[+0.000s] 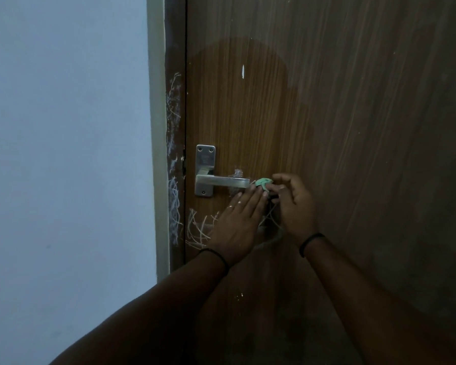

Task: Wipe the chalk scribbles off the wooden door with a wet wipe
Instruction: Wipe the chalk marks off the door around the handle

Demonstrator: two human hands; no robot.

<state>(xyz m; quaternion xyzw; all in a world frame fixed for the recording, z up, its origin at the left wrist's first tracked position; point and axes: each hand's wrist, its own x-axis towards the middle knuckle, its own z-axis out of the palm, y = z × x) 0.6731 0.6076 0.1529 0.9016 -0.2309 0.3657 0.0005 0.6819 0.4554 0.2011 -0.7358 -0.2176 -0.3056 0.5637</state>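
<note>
The brown wooden door (327, 101) fills the right of the view. White chalk scribbles (198, 229) show below its metal lever handle (221, 181), and more scribbles run down the door frame (173, 164). A darker, damp-looking patch spreads over the wood above the handle. My left hand (237, 219) lies flat with its fingers stretched toward a crumpled green wet wipe (263, 183). My right hand (292, 204) pinches that wipe just right of the handle's tip. Some scribbles are hidden behind both hands.
A pale blue-grey wall (63, 154) takes up the left side, edged by a light strip beside the frame. A small white mark (243, 71) sits on the door above the handle. The lower part of the door is dim.
</note>
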